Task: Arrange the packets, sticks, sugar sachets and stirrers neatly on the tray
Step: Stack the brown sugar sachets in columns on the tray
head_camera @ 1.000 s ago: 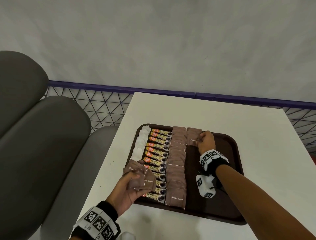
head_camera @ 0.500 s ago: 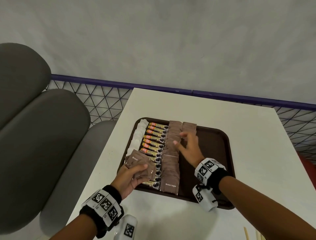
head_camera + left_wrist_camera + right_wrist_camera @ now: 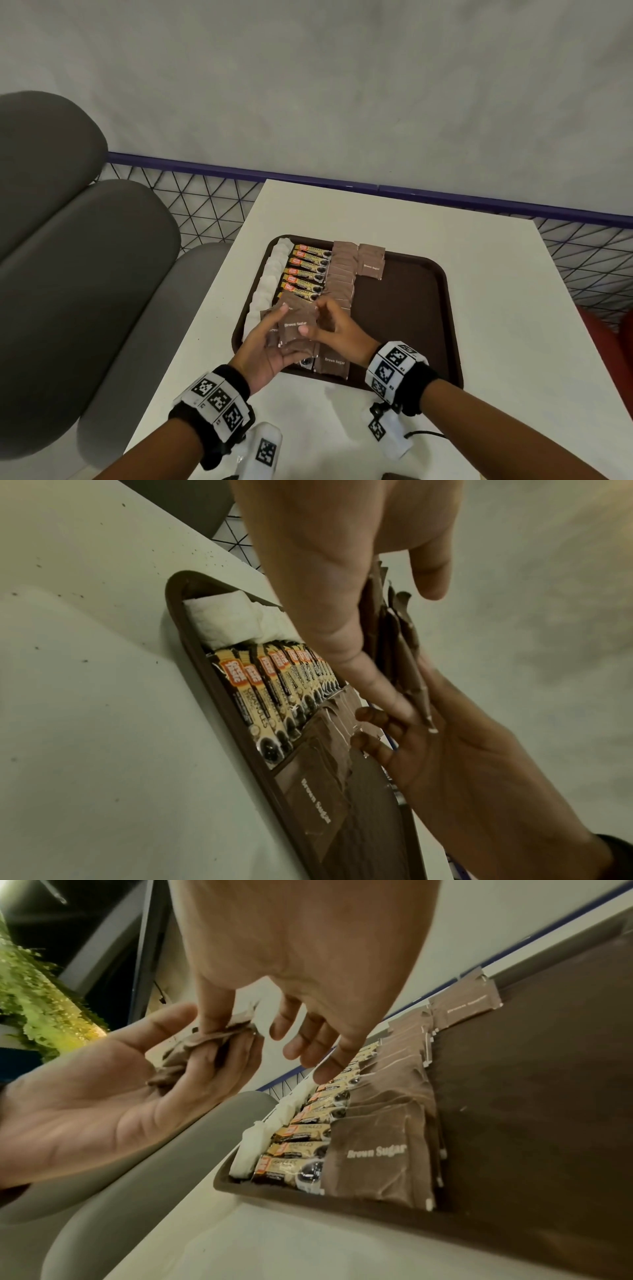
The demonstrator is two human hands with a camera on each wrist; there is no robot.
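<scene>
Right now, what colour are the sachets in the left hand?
Brown, with white "Brown Sugar" lettering. The sachets in the left hand show best in the head view.

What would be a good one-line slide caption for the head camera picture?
Both hands, left hand and right hand, share a bunch of brown sugar sachets above the tray.

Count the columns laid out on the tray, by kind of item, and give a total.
White sachet column: 1
Coffee stick column: 1
Brown sugar sachet columns: 2, the long column and the short column
Total: 4
Not counted: the loose bunch of brown sugar sachets, which the left hand holds and the right hand pinches.
</scene>
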